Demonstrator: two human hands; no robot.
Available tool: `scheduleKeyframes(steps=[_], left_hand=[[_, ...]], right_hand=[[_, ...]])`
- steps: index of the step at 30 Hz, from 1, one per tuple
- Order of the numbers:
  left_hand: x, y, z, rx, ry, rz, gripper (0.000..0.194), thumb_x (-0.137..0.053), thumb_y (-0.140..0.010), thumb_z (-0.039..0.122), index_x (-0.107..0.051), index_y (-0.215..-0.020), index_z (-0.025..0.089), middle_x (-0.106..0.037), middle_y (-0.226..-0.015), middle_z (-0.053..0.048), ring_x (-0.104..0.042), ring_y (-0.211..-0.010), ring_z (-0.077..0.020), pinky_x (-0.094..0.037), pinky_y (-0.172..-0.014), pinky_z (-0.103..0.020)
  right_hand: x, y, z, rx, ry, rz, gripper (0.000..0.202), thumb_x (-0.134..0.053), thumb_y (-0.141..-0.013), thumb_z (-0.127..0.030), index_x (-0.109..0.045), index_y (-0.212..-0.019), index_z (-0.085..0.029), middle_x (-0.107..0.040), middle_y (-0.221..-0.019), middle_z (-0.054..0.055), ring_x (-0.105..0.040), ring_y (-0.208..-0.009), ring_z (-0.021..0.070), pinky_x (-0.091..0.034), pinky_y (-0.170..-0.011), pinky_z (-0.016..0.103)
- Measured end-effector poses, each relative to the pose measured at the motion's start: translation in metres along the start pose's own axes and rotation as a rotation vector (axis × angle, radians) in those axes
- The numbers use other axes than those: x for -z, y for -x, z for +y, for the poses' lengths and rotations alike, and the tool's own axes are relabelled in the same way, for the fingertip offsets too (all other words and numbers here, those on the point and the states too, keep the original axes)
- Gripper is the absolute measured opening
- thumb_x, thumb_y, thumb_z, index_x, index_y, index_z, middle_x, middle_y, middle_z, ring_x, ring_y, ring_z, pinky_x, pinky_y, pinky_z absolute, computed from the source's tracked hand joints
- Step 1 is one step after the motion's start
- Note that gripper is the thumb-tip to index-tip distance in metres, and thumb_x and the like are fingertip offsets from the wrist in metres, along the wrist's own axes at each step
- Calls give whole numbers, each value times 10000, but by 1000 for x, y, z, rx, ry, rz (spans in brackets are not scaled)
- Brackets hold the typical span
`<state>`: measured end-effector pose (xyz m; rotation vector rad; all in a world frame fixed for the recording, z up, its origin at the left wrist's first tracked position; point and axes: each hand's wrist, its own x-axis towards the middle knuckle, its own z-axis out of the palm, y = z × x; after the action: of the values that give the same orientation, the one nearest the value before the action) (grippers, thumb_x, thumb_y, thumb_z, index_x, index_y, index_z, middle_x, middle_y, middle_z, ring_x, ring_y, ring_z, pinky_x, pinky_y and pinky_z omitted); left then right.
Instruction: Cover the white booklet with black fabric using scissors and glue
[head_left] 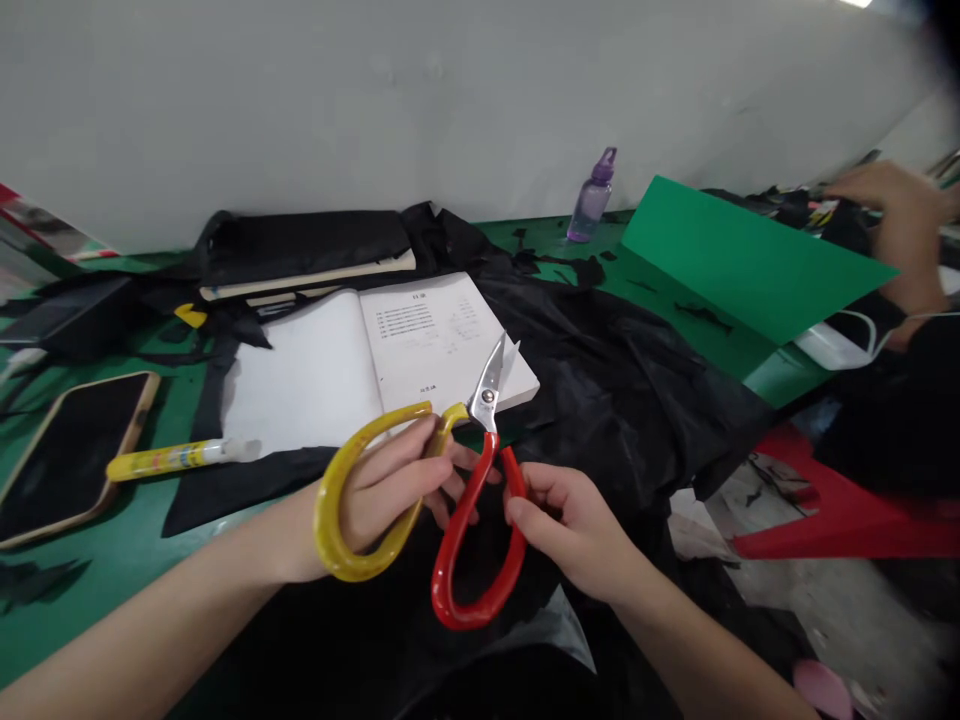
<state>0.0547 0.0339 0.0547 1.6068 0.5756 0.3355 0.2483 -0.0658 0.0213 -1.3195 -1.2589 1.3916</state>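
Note:
A pair of scissors (487,397) with one yellow and one red handle is held up over the black cloth, its blades pointing away from me and nearly closed. My left hand (401,470) reaches through the yellow loop, fingers curled around that handle near the pivot. Some of its fingertips are hidden behind the red handle. My right hand (559,515) pinches the outer side of the red loop between thumb and fingers. Just beyond the blades an open book (420,340) lies with a blank left page and a printed right page.
Left are a phone (71,450) and a yellow marker-like tube (176,458). Black cloth (600,350) spreads across the green table. Behind stand a purple bottle (591,200) and a green board (742,270). Another person's arm (904,230) is at right, above a red stool (832,510).

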Motion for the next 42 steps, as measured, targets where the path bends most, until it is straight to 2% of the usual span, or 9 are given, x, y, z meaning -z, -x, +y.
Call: scheduleKeyframes(steps=[3, 6, 10, 15, 19, 23, 27, 33, 42], left_hand=[[2, 8, 9, 121, 307, -75, 235, -424, -915, 307, -514, -1121, 237, -624, -1139, -55, -673, -906, -224, -547, -788, -399], [11, 15, 22, 155, 362, -81, 275, -472, -881, 286, -491, -1153, 246, -621, -1141, -55, -688, -821, -216, -542, -779, -407], [39, 14, 37, 197, 35, -265, 213, -489, -880, 347, -606, -1002, 217, -646, -911, -20, -645, -788, -182, -517, -752, -285], [60, -6, 50, 355, -300, -456, 207, -499, -886, 349, -577, -1041, 235, -599, -984, -4, -608, -864, -165, -474, -770, -217], [57, -27, 47, 395, -316, -517, 195, -455, -904, 341, -567, -1004, 218, -576, -957, -19, -607, -840, -177, -479, -759, -237], [50, -47, 35, 397, -208, -515, 216, -508, -876, 354, -573, -1025, 211, -580, -989, -51, -618, -817, -192, -504, -695, -255], [40, -69, 28, 332, -209, -538, 235, -510, -870, 340, -545, -1054, 199, -545, -975, -50, -608, -782, -173, -512, -617, -246], [31, -99, 17, 329, -152, -594, 215, -523, -873, 386, -508, -987, 204, -536, -916, -27, -611, -731, -144, -517, -578, -217], [28, -116, 14, 329, -80, -647, 180, -535, -877, 368, -498, -967, 217, -574, -825, 13, -623, -649, -117, -533, -587, -212]], right_hand=[[14, 3, -8, 129, 331, -53, 201, -502, -877, -259, -508, -699, -166, -443, -598, -49, -393, -547, 67, -317, -513, 211], [28, 3, -12, 274, 631, -77, 141, -501, -897, -288, -591, -917, -181, -612, -819, -2, -539, -737, 110, -427, -677, 243], [39, 0, 1, 429, 1018, -66, 322, -500, -899, -224, -532, -1218, -197, -609, -1168, 56, -511, -1087, 185, -417, -937, 348], [38, -1, 21, 555, 1356, -92, 320, -488, -887, -127, -569, -1193, -179, -647, -998, 54, -566, -903, 184, -465, -789, 343], [41, 5, 14, 606, 1344, -9, 182, -505, -876, -110, -651, -956, -185, -628, -866, 26, -559, -762, 144, -443, -677, 296], [46, 13, -1, 628, 1309, 62, 174, -495, -880, -106, -645, -928, -179, -637, -943, 36, -578, -812, 142, -445, -711, 291], [48, 17, -8, 644, 1305, 40, 162, -492, -884, -121, -633, -941, -175, -650, -1003, 46, -584, -823, 148, -448, -718, 297], [48, 18, -11, 628, 1253, -15, 162, -469, -906, -152, -629, -922, -178, -651, -854, 41, -567, -763, 142, -442, -704, 290], [52, 9, -9, 644, 1243, -14, 199, -438, -902, -128, -626, -854, -173, -631, -763, 34, -564, -737, 140, -446, -705, 293]])
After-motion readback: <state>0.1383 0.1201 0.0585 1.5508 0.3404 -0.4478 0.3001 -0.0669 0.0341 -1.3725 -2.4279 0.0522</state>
